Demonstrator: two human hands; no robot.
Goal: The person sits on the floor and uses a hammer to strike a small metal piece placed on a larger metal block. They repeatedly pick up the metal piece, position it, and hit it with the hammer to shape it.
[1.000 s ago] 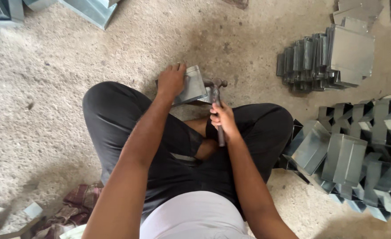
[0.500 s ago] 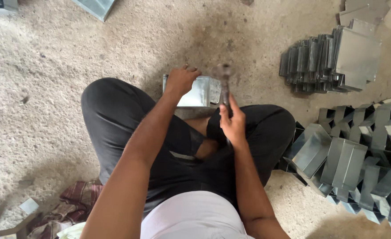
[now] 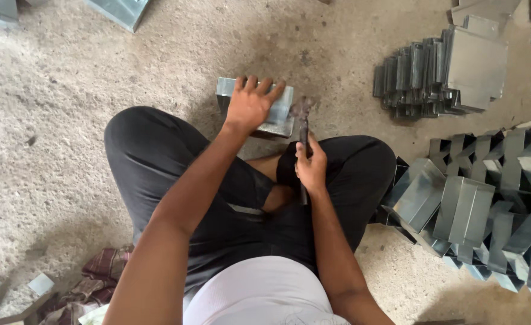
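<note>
I sit cross-legged on a concrete floor. My left hand [image 3: 250, 103] presses flat, fingers spread, on a folded grey sheet-metal piece [image 3: 280, 111] lying on the floor in front of my knees. My right hand [image 3: 311, 166] is closed around the handle of a hammer [image 3: 303, 123], whose blurred head hangs just right of the metal piece, close to its right edge. My left hand hides most of the piece's top face.
A row of flat folded metal parts [image 3: 434, 72] stands at the upper right. Several bent metal channels [image 3: 488, 204] are piled beside my right knee. A cloth [image 3: 91, 286] lies at lower left. Metal boxes [image 3: 118, 11] sit at the top edge.
My left hand has shifted from gripping the piece's edge to pressing flat on top. The piece now lies flatter and more square to me. The hammer swings beside it, head blurred.
</note>
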